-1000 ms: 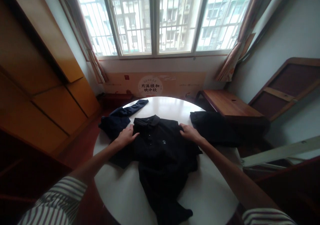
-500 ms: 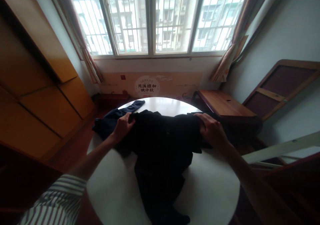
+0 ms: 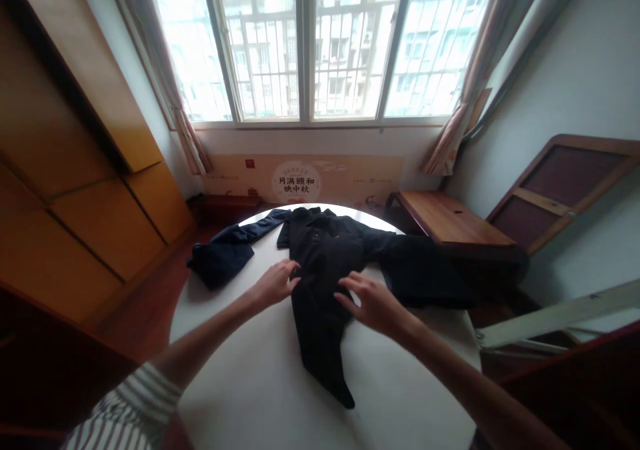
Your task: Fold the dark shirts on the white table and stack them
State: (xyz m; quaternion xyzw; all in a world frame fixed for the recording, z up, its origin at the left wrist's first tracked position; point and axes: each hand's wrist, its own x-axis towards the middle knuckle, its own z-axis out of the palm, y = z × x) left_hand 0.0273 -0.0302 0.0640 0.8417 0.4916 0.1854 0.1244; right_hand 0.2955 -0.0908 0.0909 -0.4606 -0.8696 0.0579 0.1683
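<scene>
A black garment (image 3: 327,257) lies rumpled on a round white table (image 3: 240,383). Its narrow end hangs down the tabletop towards me and comes to a point. My left hand (image 3: 280,281) is open at the garment's left edge, thumb and fingers curved apart. Over its right edge, my right hand (image 3: 373,300) is also open, with a gap between thumb and fingers. Whether the fingertips touch the cloth I cannot tell.
Bunched dark blue clothing (image 3: 223,260) lies on the table's left side. Another dark piece of cloth (image 3: 425,270) reaches over the right edge. A wooden low table (image 3: 455,217) stands at the back right, yellow cabinets (image 3: 105,217) at the left.
Both hands have let go of the black garment's far edge, drawn back towards me and come closer together. The garment now lies flatter and farther back on the table.
</scene>
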